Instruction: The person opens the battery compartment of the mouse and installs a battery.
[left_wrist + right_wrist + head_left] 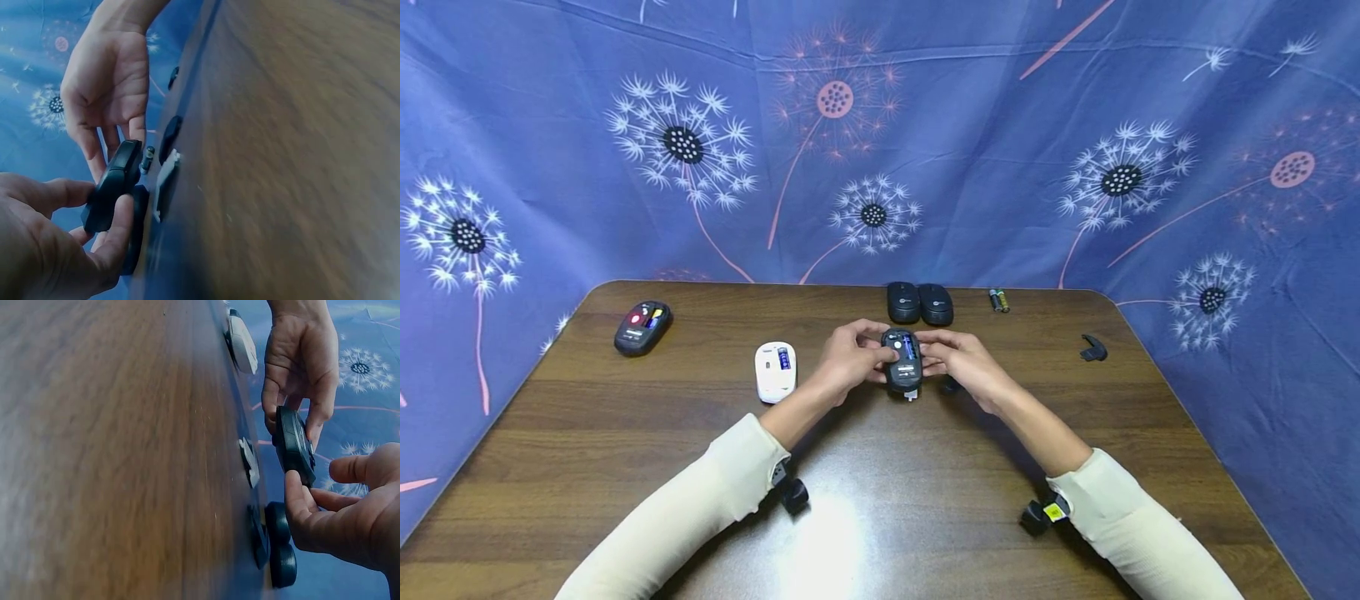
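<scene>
A black computer mouse [902,360] is held underside up, its battery compartment uncovered with a blue battery inside. My left hand [848,360] pinches its left side, thumb on the underside. From the right, my right hand [964,365] touches the mouse with its fingertips; its thumb stands apart from the mouse in the right wrist view. Below the mouse lies a small white cover [167,182] on the table. A black cover [259,539] lies close by, partly hidden under my right hand in the head view.
Two black mice [920,303] stand side by side behind my hands, with two batteries [999,300] to their right. Left of my left hand lies an upturned white mouse [775,372]; farther left, another upturned black mouse [642,328]. A black curved cover [1093,347] lies at right.
</scene>
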{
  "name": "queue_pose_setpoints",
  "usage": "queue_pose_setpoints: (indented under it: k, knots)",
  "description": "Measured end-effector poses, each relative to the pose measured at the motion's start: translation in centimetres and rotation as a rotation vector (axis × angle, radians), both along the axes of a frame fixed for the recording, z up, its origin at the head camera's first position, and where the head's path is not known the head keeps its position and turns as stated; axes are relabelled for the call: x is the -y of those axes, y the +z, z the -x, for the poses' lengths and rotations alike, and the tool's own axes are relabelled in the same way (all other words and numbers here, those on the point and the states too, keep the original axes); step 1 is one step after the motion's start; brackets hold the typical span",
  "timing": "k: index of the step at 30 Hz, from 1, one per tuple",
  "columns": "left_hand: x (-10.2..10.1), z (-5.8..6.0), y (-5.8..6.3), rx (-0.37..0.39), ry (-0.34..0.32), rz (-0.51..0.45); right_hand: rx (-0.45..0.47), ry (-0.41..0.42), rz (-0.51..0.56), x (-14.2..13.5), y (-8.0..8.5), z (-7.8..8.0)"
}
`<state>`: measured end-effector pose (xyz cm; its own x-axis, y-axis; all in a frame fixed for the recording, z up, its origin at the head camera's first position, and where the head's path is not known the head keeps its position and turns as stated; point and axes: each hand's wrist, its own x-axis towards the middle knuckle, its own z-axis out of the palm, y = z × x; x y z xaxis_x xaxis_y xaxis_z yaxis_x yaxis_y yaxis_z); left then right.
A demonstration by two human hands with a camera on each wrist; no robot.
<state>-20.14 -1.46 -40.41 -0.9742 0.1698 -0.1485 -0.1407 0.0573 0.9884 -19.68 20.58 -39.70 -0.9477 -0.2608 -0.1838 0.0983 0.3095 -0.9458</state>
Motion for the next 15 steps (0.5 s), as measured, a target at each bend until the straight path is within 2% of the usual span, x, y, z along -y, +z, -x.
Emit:
queue_pose_setpoints:
  k: [10, 15]
  knots:
    - [-1.7, 0.9, 0.6, 0.055, -0.033, -0.008, -0.013, -0.014, -0.007, -1.9, 0.3, -0.1]
    - [-2.7, 1.2, 0.5, 0.046, -0.036, -0.016, -0.017, -0.028, -0.004, -2.7, 0.4, -0.1]
